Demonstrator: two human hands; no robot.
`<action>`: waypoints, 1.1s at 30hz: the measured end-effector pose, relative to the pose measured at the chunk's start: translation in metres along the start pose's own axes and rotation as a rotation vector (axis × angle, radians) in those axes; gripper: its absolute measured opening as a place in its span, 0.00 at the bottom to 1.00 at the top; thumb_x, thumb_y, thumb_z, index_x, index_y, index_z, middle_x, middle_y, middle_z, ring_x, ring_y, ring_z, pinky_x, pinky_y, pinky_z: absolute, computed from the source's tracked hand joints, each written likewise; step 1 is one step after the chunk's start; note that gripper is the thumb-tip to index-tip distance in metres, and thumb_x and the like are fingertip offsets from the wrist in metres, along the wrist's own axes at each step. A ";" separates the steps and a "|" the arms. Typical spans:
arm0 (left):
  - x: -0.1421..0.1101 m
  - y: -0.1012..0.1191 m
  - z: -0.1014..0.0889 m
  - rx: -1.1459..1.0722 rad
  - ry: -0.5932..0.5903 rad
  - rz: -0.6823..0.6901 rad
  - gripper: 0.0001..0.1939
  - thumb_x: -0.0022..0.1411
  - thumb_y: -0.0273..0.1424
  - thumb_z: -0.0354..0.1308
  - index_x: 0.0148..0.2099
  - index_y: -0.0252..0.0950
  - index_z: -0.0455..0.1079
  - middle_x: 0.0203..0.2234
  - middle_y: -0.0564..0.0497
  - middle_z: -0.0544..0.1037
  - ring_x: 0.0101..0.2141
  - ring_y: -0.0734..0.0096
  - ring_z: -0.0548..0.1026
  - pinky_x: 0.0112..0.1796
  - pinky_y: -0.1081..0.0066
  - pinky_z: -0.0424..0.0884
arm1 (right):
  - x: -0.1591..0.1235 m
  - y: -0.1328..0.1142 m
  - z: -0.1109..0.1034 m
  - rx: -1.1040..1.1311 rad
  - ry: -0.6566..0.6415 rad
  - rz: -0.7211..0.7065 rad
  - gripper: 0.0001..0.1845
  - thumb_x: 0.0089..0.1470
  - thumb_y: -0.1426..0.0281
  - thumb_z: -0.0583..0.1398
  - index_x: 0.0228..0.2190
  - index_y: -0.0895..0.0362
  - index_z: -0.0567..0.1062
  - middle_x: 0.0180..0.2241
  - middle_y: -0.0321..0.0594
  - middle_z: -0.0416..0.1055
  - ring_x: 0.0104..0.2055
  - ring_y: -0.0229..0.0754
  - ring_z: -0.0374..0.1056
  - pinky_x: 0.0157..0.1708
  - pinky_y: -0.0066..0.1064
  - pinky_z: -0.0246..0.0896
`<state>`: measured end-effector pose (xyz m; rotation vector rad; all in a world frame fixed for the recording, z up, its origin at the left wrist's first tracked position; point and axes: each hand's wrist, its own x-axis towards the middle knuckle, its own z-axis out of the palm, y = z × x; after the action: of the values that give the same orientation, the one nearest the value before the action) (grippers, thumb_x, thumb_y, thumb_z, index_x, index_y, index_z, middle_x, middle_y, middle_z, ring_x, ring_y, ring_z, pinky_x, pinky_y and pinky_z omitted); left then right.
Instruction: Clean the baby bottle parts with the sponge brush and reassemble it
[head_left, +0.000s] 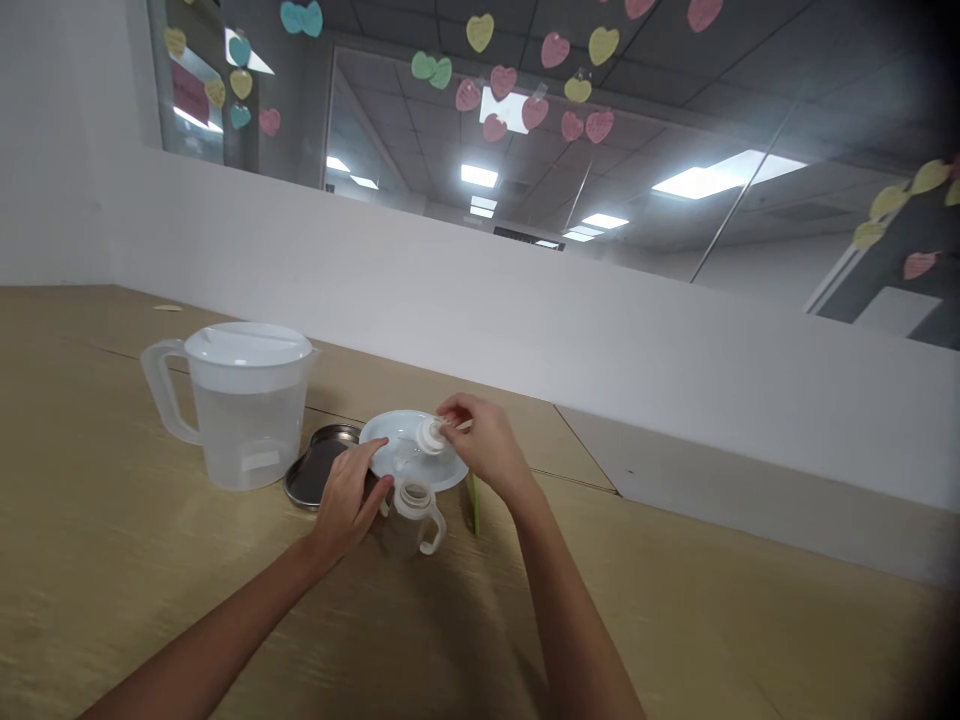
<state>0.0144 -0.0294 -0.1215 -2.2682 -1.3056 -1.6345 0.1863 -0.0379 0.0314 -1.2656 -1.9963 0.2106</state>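
A white baby bottle cap is pinched between the thumb and fingers of my right hand, over the white plate. Whether the cap touches the plate I cannot tell. In front of the plate stands a clear baby bottle with white side handles and its mouth uncovered. My left hand is open at the plate's left side. Its fingertips reach the plate's rim, while its thumb lies close beside the bottle's left handle.
To the left stands a translucent lidded pitcher. Between it and the plate lies a dark metal tray, partly hidden by my left hand. A thin green-edged object is right of the bottle. A white wall borders the wooden table.
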 end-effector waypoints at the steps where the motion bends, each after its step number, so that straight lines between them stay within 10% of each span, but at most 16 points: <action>1: -0.001 0.000 0.000 -0.014 0.037 0.000 0.25 0.63 0.38 0.47 0.59 0.35 0.52 0.52 0.42 0.66 0.52 0.61 0.64 0.50 0.60 0.61 | -0.001 -0.003 0.004 0.019 -0.054 -0.015 0.10 0.41 0.78 0.56 0.29 0.59 0.73 0.28 0.38 0.71 0.32 0.36 0.65 0.34 0.29 0.61; 21: -0.001 0.005 0.000 -0.063 0.166 0.162 0.22 0.63 0.33 0.48 0.58 0.36 0.53 0.48 0.41 0.69 0.50 0.62 0.68 0.48 0.62 0.67 | -0.016 -0.027 0.035 -0.191 -0.263 -0.286 0.09 0.39 0.79 0.55 0.28 0.58 0.69 0.28 0.37 0.67 0.29 0.37 0.59 0.31 0.28 0.53; 33: -0.003 0.009 -0.002 -0.033 0.310 0.156 0.24 0.63 0.33 0.47 0.61 0.38 0.51 0.50 0.43 0.68 0.51 0.60 0.67 0.49 0.60 0.67 | -0.015 -0.028 0.051 -0.136 -0.126 -0.320 0.07 0.41 0.78 0.54 0.26 0.57 0.69 0.25 0.35 0.69 0.27 0.35 0.60 0.28 0.25 0.50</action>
<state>0.0182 -0.0382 -0.1192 -1.9711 -1.0109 -1.8668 0.1360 -0.0517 0.0025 -1.0148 -2.3217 -0.0014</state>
